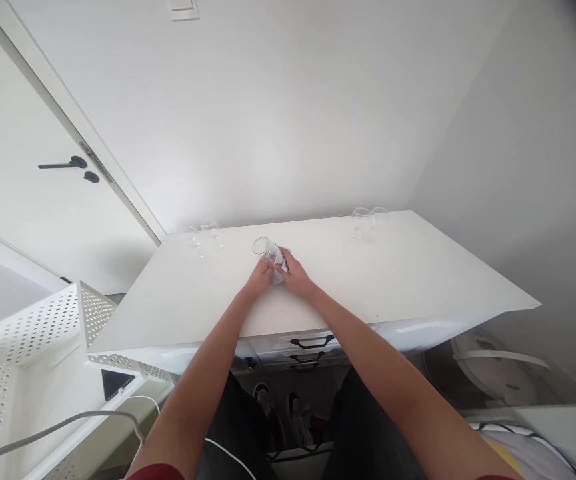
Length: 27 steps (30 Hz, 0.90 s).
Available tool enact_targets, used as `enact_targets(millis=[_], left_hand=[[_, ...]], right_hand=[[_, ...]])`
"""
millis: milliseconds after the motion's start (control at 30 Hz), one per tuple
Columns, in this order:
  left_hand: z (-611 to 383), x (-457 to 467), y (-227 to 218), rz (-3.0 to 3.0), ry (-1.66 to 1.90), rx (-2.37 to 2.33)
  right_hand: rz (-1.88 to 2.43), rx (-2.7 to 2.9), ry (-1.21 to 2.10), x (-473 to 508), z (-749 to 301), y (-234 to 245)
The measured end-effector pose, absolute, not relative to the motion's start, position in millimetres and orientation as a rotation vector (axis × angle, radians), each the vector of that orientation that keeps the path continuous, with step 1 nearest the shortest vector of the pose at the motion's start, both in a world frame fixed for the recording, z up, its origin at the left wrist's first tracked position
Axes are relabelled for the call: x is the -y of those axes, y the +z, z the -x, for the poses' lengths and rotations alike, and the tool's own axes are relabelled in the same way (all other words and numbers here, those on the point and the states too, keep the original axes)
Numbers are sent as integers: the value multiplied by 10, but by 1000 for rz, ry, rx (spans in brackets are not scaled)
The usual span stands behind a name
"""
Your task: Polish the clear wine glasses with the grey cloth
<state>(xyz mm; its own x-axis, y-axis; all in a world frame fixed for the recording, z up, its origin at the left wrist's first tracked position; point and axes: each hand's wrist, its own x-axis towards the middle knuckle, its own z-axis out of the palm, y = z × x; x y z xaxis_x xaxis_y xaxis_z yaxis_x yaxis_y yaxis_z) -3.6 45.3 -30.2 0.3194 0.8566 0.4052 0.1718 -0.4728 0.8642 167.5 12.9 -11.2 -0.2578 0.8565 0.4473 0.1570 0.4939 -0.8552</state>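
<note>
Above the middle of the white cabinet top [333, 287], both hands meet around a clear wine glass [261, 246] and a pale cloth [279, 260]. My left hand [262, 275] is closed on the glass near its lower part; its rim tilts to the upper left. Fingers of my right hand [294, 272] are wrapped round the cloth, which presses against the glass. The glass's stem and foot are largely hidden by the cloth and fingers.
Wine glasses [210, 228] stand at the back left, and more glasses [362, 215] at the back right. A white perforated rack [48, 320] with a cable [83, 415] is at left. Black-handled drawers [313, 343] face me. A door [23, 133] stands left.
</note>
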Motion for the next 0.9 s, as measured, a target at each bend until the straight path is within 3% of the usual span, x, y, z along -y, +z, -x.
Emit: enact_targets(millis=[233, 667, 767, 900], left_hand=[[68, -411, -207, -1825, 1268, -1153], [99, -365, -61, -1415, 1226, -613], [106, -366, -65, -1453, 1288, -625], [118, -357, -54, -1477, 1368, -707]], right_hand=[[966, 1597, 960, -174, -1700, -84], [597, 1243, 1804, -93, -1762, 23], [667, 1358, 1659, -89, -1738, -4], [981, 1522, 1052, -86, -1649, -86]])
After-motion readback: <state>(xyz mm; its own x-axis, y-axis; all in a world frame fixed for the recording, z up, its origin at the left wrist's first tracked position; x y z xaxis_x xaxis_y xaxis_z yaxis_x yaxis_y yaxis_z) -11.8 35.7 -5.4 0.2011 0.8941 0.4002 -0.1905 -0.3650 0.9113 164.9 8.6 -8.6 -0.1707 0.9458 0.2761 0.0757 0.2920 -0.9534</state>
